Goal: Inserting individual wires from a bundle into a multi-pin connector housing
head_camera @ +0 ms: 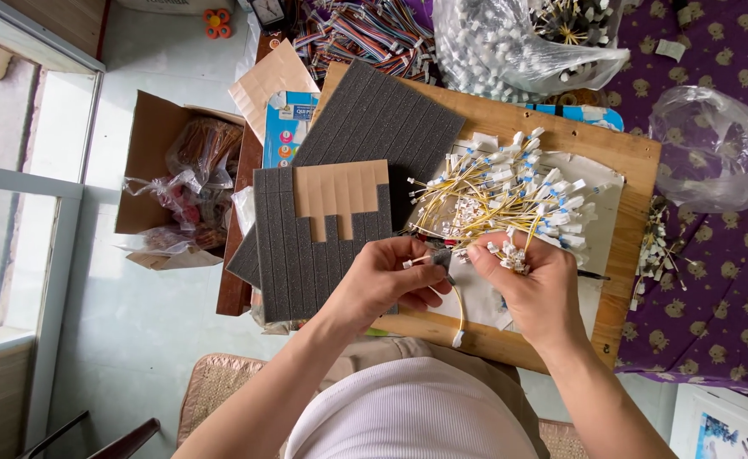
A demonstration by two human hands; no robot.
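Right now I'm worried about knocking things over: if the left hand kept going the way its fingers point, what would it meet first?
The left hand points right, toward the right hand, so it would probably meet those fingers and their bunch of white connectors first; depth is unclear.

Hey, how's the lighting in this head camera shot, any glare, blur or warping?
Head view: bright daylight washes out the pale tiled floor; glare on the clear plastic bag; left hand and right hand sharp over the yellow wire bundle with white connectors; wide-angle lens makes the wooden board look skewed.
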